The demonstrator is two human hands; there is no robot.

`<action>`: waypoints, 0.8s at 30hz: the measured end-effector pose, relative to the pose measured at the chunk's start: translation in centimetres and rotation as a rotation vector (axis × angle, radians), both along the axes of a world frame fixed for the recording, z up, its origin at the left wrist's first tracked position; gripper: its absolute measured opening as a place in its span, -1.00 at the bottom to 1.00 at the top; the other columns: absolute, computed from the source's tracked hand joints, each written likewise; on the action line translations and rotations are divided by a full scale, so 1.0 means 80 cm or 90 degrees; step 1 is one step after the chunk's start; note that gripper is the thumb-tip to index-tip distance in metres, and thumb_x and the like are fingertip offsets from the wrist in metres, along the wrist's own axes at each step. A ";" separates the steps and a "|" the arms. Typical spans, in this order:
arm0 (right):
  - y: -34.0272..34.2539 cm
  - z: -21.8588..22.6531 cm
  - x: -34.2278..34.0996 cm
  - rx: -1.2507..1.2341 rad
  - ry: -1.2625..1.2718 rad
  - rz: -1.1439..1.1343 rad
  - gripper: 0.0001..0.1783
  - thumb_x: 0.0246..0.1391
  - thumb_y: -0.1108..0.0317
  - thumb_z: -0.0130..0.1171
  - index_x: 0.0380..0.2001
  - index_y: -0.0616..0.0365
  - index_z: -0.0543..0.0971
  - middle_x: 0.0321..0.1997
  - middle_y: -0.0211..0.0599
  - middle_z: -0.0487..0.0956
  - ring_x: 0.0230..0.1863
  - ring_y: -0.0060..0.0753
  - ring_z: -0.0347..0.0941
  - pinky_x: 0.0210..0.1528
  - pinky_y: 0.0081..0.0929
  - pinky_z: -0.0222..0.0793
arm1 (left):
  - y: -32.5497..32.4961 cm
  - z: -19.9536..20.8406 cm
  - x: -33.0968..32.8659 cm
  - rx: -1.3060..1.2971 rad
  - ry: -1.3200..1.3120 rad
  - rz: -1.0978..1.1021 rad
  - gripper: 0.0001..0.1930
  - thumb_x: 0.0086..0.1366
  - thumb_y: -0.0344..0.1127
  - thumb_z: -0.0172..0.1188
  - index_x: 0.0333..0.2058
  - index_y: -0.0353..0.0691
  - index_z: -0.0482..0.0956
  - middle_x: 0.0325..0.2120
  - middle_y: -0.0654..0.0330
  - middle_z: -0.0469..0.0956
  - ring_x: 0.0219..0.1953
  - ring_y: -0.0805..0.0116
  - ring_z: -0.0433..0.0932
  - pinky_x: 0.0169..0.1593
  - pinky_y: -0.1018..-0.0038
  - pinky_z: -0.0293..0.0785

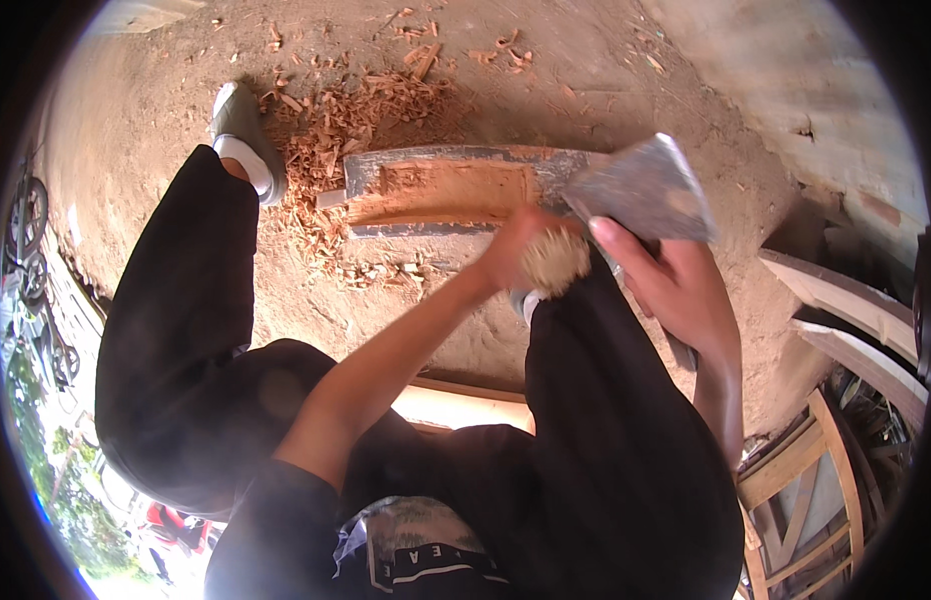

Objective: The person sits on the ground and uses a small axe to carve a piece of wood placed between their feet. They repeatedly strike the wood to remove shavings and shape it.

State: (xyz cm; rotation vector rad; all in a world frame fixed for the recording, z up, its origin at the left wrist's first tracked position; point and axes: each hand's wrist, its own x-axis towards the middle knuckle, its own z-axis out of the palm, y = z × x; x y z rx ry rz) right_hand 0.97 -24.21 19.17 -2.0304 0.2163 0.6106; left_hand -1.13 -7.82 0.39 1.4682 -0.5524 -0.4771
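Note:
My left hand (514, 243) is closed around a stick of wood, of which mainly the round, frayed, pale end (556, 262) shows. In my right hand (681, 285) is a broad, flat grey metal blade (648, 192), slightly blurred, its thumb laid along the lower edge. Both hands are close together above my right knee. Just beyond them a hollowed wooden block (451, 190) lies on the ground, with a dark, worn rim and an orange-brown carved recess. The blade overlaps the block's right end and hides part of it.
Wood shavings (386, 115) are heaped around the block's far left side. My left shoe (244, 135) stands beside them on the earth floor. Boards (846, 300) and a wooden frame (811, 490) lean at the right, near a wall (826, 90). Bicycles (28, 230) stand at the far left.

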 end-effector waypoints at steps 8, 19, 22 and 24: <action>-0.038 0.008 -0.017 0.029 0.197 -0.186 -0.60 0.32 0.04 0.16 -0.21 0.22 0.50 -0.62 -0.57 0.32 -0.69 -0.75 0.21 -0.69 -0.66 0.09 | -0.013 0.007 -0.024 0.129 -0.190 -0.034 -0.78 0.00 -0.18 0.35 -0.40 -0.14 0.65 -0.51 0.11 0.62 -0.42 0.04 0.62 -0.29 0.25 0.52; 0.001 0.023 0.020 0.100 0.162 -0.140 -0.61 0.32 0.03 0.16 -0.33 0.16 0.44 -0.57 -0.53 0.32 -0.68 -0.71 0.21 -0.68 -0.65 0.09 | 0.055 -0.066 0.034 0.167 0.288 0.196 -0.61 0.24 -0.05 0.35 -0.14 -0.25 0.62 -0.21 0.10 0.66 -0.15 0.14 0.61 0.00 0.26 0.49; 0.015 0.024 0.028 0.131 -0.059 -0.059 -0.61 0.32 0.03 0.17 -0.26 0.21 0.51 -0.55 -0.49 0.37 -0.67 -0.72 0.23 -0.68 -0.65 0.08 | 0.046 -0.053 0.029 0.166 0.310 0.214 -0.61 0.25 -0.10 0.34 -0.09 -0.27 0.61 -0.18 0.09 0.66 -0.11 0.18 0.61 0.03 0.26 0.49; 0.025 0.028 0.032 0.124 -0.192 0.004 -0.60 0.31 0.04 0.18 -0.21 0.25 0.56 -0.53 -0.44 0.44 -0.62 -0.68 0.30 -0.63 -0.63 0.16 | 0.048 -0.034 0.029 0.265 0.247 0.180 -0.59 0.26 -0.14 0.34 -0.03 -0.28 0.58 -0.12 0.09 0.64 -0.07 0.20 0.61 0.06 0.26 0.49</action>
